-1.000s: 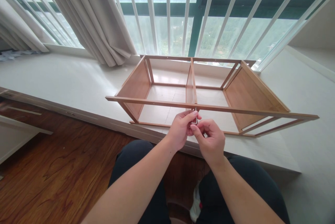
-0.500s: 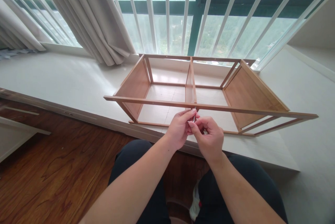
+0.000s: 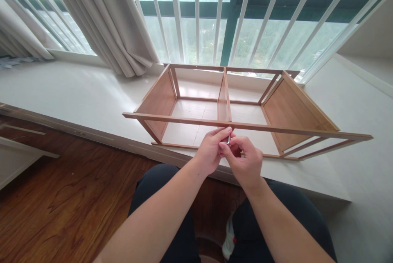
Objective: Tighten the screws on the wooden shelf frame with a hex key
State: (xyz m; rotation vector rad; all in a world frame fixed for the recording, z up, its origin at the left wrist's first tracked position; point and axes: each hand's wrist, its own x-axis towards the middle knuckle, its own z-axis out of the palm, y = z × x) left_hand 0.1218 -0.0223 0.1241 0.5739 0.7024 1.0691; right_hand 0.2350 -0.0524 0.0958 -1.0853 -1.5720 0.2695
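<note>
A small silver L-shaped hex key (image 3: 228, 140) shows between my fingers, just below the front rail of a wooden shelf frame (image 3: 190, 120). My left hand (image 3: 211, 148) is closed around it, the thumb stretched along its upper part close to the rail. Beside it, my right hand (image 3: 245, 158) pinches the bent end between thumb and fingers. Most of the key is hidden by the fingers, and its tip cannot be made out. The frame lies on its side, with a middle divider (image 3: 224, 95) meeting the rail right above my hands.
Under the frame runs a white window ledge (image 3: 76, 87). Behind it are white window bars (image 3: 197, 17) and a grey curtain (image 3: 110, 21). A white wall (image 3: 362, 132) stands at the right. Below are my knees, a wooden floor (image 3: 61, 205) and a white furniture piece (image 3: 21, 158).
The hex key has turned a little between my fingers, so its bend now shows more clearly. Both hands stay at nearly the same spot, and the frame has not visibly moved.
</note>
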